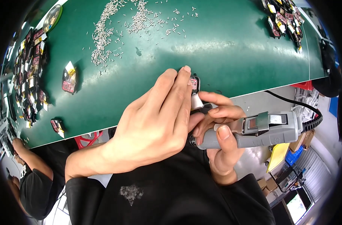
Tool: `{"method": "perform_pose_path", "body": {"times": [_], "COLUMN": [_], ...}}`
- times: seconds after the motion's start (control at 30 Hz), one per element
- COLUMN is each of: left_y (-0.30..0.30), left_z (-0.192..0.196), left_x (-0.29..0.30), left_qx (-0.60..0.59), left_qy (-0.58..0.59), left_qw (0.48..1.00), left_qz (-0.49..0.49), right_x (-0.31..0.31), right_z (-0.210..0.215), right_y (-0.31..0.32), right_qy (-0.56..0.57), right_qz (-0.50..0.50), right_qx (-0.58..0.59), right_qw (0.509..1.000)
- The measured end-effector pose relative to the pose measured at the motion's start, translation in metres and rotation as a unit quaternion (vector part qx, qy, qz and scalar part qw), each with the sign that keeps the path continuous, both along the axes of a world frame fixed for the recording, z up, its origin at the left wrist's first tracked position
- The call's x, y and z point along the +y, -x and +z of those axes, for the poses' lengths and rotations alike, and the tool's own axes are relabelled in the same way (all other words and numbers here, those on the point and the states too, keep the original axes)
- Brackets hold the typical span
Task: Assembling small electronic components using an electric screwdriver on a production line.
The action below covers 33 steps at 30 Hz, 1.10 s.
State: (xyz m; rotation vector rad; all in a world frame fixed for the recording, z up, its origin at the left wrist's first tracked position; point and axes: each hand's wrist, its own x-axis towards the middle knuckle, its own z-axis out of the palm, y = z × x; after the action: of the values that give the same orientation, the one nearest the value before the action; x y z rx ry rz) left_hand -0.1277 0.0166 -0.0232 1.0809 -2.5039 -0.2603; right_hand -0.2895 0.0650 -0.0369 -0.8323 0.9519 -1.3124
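A long green counter [231,48] crosses a workroom with a pale floor [253,101], and the person is at its near edge. The left hand [152,116] is laid with the fingers straight and close together, over a small black device [195,83] with a red circuit board, at the counter's edge. Its palm side is hidden, so one cannot tell if it grips the device. The right hand [223,138] is closed around a grey power tool [253,131], which lies sideways with its thin end to the left; the thumb is on the grey body. The index finger of this hand reaches just beside a white piece [196,102] near the device. From the tool's other end a black cable [316,122] curves upward.

Farther out, one similar device [69,80] lies alone on the left, and another device [57,126] is near the edge. Behind them is a big heap of such devices [30,75], and a smaller heap [285,20] is at the far right. Many small silvery pins [101,37] are scattered at the far side. At lower left, another person [36,193] in dark clothes is seen.
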Motion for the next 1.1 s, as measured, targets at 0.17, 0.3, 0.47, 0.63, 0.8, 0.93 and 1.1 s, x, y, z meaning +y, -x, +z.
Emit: {"method": "perform_pose_path", "body": {"times": [0.17, 0.3, 0.47, 0.63, 0.8, 0.93, 1.1], "left_y": [0.003, 0.002, 0.004, 0.003, 0.001, 0.001, 0.002], "left_z": [-0.006, -0.007, -0.007, -0.006, -0.008, -0.004, -0.002], "left_x": [0.000, 0.002, 0.004, 0.001, -0.001, -0.007, -0.011], "left_qx": [-0.002, -0.016, -0.024, -0.028, -0.018, 0.017, 0.039], "left_qy": [0.020, 0.050, 0.044, 0.039, 0.036, 0.036, 0.027], "left_qw": [1.000, 0.998, 0.999, 0.999, 0.999, 0.999, 0.999], "left_qz": [0.010, 0.019, 0.001, 0.007, 0.003, 0.005, 0.006], "right_x": [0.002, -0.012, -0.050, -0.081, -0.094, -0.097, -0.094], "right_z": [-0.001, 0.013, 0.046, 0.048, 0.043, 0.041, 0.042], "right_y": [0.003, 0.019, 0.034, 0.035, 0.031, 0.031, 0.032], "right_qy": [-0.023, -0.016, 0.133, 0.192, 0.185, 0.192, 0.188], "right_qz": [0.043, 0.022, 0.048, 0.064, 0.065, 0.066, 0.069], "right_qx": [0.016, -0.052, -0.135, -0.163, -0.129, -0.137, -0.131], "right_qw": [0.999, 0.998, 0.981, 0.966, 0.972, 0.970, 0.971]}}
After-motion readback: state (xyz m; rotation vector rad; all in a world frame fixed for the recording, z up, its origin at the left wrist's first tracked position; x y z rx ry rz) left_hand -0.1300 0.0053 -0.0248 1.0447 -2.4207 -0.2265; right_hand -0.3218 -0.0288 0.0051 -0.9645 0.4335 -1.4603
